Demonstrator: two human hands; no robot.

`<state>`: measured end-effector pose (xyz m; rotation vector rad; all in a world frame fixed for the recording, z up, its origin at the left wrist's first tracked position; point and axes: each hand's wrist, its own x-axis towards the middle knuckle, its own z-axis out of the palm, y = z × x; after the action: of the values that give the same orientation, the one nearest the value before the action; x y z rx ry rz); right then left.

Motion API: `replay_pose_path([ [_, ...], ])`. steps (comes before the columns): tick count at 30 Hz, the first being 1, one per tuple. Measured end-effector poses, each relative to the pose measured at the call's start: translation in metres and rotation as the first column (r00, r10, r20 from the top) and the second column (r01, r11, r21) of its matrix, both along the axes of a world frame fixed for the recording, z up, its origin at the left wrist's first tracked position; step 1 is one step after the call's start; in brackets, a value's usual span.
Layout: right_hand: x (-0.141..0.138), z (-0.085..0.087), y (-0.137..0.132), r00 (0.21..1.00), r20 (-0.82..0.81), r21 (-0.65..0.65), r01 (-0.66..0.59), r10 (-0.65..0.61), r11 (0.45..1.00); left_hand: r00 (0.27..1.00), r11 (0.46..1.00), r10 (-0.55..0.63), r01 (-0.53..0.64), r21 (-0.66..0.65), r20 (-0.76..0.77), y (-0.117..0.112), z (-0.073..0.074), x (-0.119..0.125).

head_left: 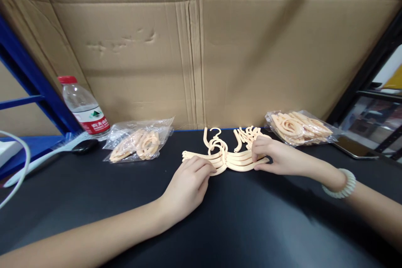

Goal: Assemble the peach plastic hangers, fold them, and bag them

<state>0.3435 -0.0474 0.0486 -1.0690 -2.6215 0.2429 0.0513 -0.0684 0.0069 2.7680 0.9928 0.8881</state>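
Dead centre of the frame we've got a stack of hangers (pixel 234 161), small peach plastic ones, lying flat on the black table (pixel 251 226) with the hooks pointing away from us toward the cardboard (pixel 201 50) backdrop.

Our left hand (pixel 188 186) has its fingers curled in and the fingertips are pinching the left end of the stack. Our right hand (pixel 276 159) is clamped on the right end, fingers over the top and thumb tucked underneath as far as we can tell. So both hands are gripping the same bundle, one at each end. There's a pale bead bracelet (pixel 341 184) on the right wrist.

Just behind the stack, a bit right of centre, there are some loose hangers (pixel 248 133) in a little heap, touching or nearly touching the right hand.

At middle left is a clear bag (pixel 138 142) with more of the same hangers in it, well clear of the left hand. A second bag (pixel 298 127) sits at middle right, near the right hand but apart from it.

Far left there's a water bottle (pixel 84 109) with a red cap, standing against a blue shelf post (pixel 31 79), and a white cable (pixel 19 167) loops along the left edge.
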Motion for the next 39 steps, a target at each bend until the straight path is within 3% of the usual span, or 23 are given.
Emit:
replay_pose_path([
  [13, -0.005, 0.0, -0.001, 0.997, -0.075, 0.117, 0.004, 0.005, 0.993, 1.0, 0.997, -0.003, 0.001, 0.074, 0.022, 0.0, -0.001, 0.001],
  [18, -0.007, -0.002, -0.001, 0.995, -0.102, 0.165, 0.02, -0.003, 0.986, 0.997, 0.997, -0.007, 0.002, 0.078, 0.072, -0.002, 0.004, 0.001],
  [22, -0.01, -0.001, 0.005, 0.992, -0.128, 0.203, 0.026, 0.001, 0.979, 0.994, 0.996, 0.049, -0.056, 0.063, 0.093, 0.006, 0.017, -0.001],
  [25, -0.017, 0.001, 0.023, 0.996, -0.08, 0.244, 0.046, -0.027, 0.969, 0.983, 0.985, 0.173, -0.171, -0.028, 0.064, 0.023, 0.035, 0.0],
  [29, -0.033, 0.004, 0.063, 0.998, 0.024, 0.284, 0.045, -0.054, 0.958, 0.949, 0.943, 0.311, -0.315, -0.109, -0.049, 0.065, 0.053, 0.01],
  [34, -0.058, 0.001, 0.11, 0.986, 0.168, 0.316, -0.042, -0.013, 0.948, 0.865, 0.863, 0.425, -0.476, -0.171, -0.267, 0.118, 0.054, 0.032],
  [39, -0.074, -0.009, 0.124, 0.97, 0.24, 0.318, -0.106, 0.028, 0.942, 0.791, 0.802, 0.452, -0.563, -0.2, -0.411, 0.133, 0.05, 0.042],
])
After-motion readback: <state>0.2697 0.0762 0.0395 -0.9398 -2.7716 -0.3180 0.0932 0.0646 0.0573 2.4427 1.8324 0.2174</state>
